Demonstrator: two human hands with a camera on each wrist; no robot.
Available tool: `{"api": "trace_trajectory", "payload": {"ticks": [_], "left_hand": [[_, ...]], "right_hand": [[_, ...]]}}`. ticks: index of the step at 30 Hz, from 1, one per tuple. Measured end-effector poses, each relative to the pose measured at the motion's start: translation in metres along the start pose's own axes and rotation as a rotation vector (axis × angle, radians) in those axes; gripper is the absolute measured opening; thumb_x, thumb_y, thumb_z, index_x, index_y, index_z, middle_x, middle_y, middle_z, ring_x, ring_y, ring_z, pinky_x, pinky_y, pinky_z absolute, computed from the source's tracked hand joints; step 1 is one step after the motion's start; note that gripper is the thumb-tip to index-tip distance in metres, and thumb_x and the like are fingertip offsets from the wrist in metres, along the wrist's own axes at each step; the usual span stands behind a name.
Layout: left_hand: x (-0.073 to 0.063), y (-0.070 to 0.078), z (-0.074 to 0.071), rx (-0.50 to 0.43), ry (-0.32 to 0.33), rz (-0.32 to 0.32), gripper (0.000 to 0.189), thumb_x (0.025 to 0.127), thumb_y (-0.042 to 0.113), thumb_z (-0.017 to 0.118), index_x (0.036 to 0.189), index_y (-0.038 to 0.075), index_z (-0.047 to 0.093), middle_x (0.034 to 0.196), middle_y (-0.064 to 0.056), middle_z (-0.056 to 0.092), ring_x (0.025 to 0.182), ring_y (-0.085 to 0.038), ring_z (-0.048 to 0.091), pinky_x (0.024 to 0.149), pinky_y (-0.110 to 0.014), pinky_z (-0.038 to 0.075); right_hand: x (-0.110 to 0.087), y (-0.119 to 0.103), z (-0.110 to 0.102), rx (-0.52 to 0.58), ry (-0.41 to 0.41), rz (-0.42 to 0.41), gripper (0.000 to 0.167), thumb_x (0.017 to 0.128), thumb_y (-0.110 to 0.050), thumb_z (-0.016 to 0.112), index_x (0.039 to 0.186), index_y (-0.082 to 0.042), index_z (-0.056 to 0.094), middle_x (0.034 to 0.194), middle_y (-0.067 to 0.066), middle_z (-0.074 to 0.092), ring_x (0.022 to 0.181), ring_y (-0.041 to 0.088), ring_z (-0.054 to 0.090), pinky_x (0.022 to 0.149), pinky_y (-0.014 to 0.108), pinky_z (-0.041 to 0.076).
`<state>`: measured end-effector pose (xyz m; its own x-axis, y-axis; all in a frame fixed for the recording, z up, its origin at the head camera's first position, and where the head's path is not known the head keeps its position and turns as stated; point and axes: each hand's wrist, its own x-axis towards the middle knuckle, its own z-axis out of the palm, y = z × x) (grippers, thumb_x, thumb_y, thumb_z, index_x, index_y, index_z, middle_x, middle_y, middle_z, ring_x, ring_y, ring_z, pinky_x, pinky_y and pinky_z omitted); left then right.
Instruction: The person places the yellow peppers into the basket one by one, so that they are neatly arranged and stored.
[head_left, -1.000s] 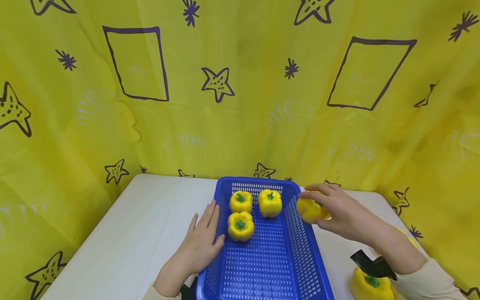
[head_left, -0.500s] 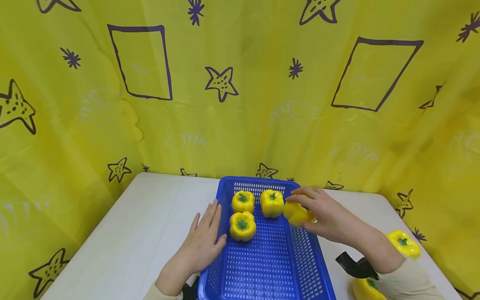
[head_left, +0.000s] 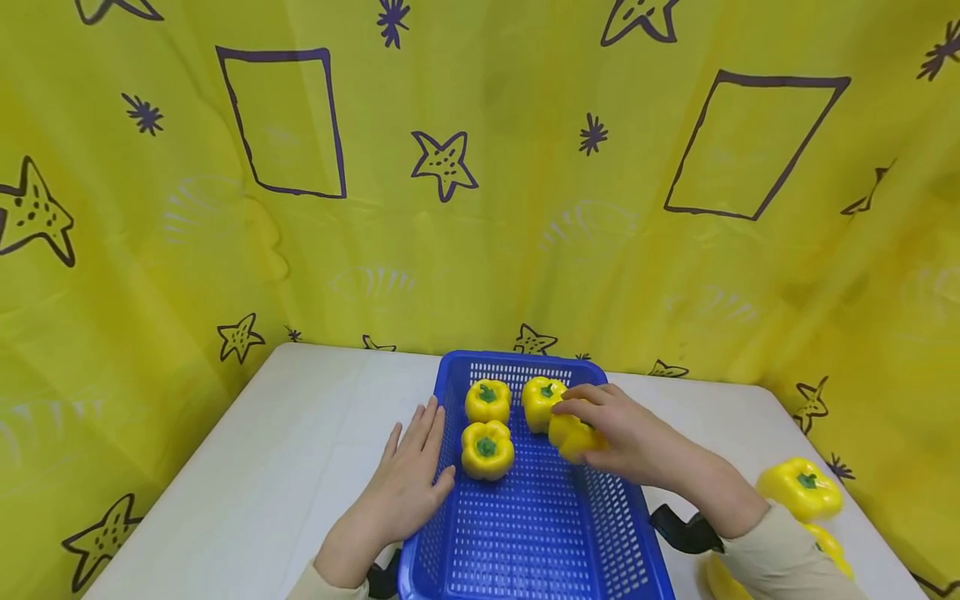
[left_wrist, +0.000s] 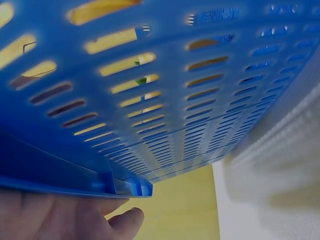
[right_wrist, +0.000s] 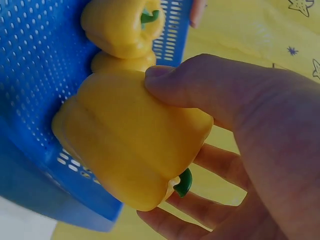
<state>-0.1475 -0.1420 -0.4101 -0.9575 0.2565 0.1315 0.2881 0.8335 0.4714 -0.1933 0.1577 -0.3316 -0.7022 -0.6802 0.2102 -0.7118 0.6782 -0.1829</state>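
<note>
My right hand grips a yellow bell pepper with a green stem, thumb on one side and fingers on the other. That pepper is over the right part of a blue perforated basket, close in front of another pepper. Two more yellow peppers, a rear one and a front one, sit along the basket's left side. My left hand rests with its fingers extended on the basket's left rim. In the left wrist view, the hand lies under the rim, mostly cut off.
Right of the basket, loose yellow peppers lie on the white table, some partly hidden by my right sleeve. A yellow curtain with drawn stars hangs behind the table and on both sides.
My right hand has carried the pepper leftward, from outside the basket's right rim to over its inside. My left hand keeps its place on the left rim.
</note>
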Motion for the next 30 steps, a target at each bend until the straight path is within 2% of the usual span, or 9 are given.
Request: {"api": "trace_trajectory", "payload": {"ticks": [10, 14, 18, 22, 30], "left_hand": [[0.0, 0.003, -0.001, 0.039, -0.003, -0.014, 0.073, 0.098, 0.032, 0.052, 0.157, 0.001, 0.02, 0.168, -0.013, 0.009, 0.155, -0.034, 0.006, 0.119, -0.065, -0.006], [0.0, 0.003, -0.001, 0.057, -0.002, -0.018, 0.073, 0.098, 0.033, 0.052, 0.157, 0.002, 0.02, 0.168, -0.012, 0.009, 0.155, -0.035, 0.005, 0.117, -0.068, -0.008], [0.0, 0.002, 0.0, 0.06, -0.002, -0.019, 0.074, 0.098, 0.032, 0.052, 0.157, 0.002, 0.02, 0.168, -0.013, 0.009, 0.155, -0.035, 0.005, 0.117, -0.068, -0.007], [0.0, 0.002, 0.0, 0.049, -0.004, -0.02, 0.074, 0.098, 0.032, 0.052, 0.157, 0.001, 0.02, 0.168, -0.013, 0.009, 0.155, -0.035, 0.005, 0.117, -0.068, -0.006], [0.001, 0.002, 0.0, 0.042, -0.007, -0.026, 0.074, 0.098, 0.032, 0.053, 0.157, 0.002, 0.021, 0.168, -0.012, 0.009, 0.155, -0.036, 0.006, 0.118, -0.068, -0.005]], "right_hand": [[0.008, -0.001, 0.013, 0.028, -0.113, 0.064, 0.048, 0.077, -0.011, 0.08, 0.123, -0.016, 0.066, 0.124, 0.005, 0.063, 0.115, 0.032, 0.055, 0.092, 0.052, 0.054], [0.012, -0.001, 0.016, 0.05, -0.156, 0.077, 0.049, 0.077, -0.01, 0.08, 0.123, -0.018, 0.066, 0.125, 0.005, 0.063, 0.113, 0.031, 0.054, 0.09, 0.049, 0.054], [0.016, -0.002, 0.02, 0.046, -0.18, 0.056, 0.049, 0.077, -0.01, 0.079, 0.123, -0.018, 0.066, 0.123, 0.006, 0.063, 0.108, 0.029, 0.053, 0.085, 0.043, 0.054], [0.02, -0.002, 0.024, -0.004, -0.185, 0.006, 0.048, 0.075, -0.01, 0.079, 0.122, -0.016, 0.067, 0.12, 0.007, 0.064, 0.101, 0.027, 0.053, 0.08, 0.037, 0.052], [0.028, -0.004, 0.029, -0.028, -0.242, 0.002, 0.048, 0.074, -0.011, 0.082, 0.12, -0.013, 0.067, 0.122, 0.01, 0.064, 0.102, 0.03, 0.055, 0.085, 0.044, 0.054]]}}
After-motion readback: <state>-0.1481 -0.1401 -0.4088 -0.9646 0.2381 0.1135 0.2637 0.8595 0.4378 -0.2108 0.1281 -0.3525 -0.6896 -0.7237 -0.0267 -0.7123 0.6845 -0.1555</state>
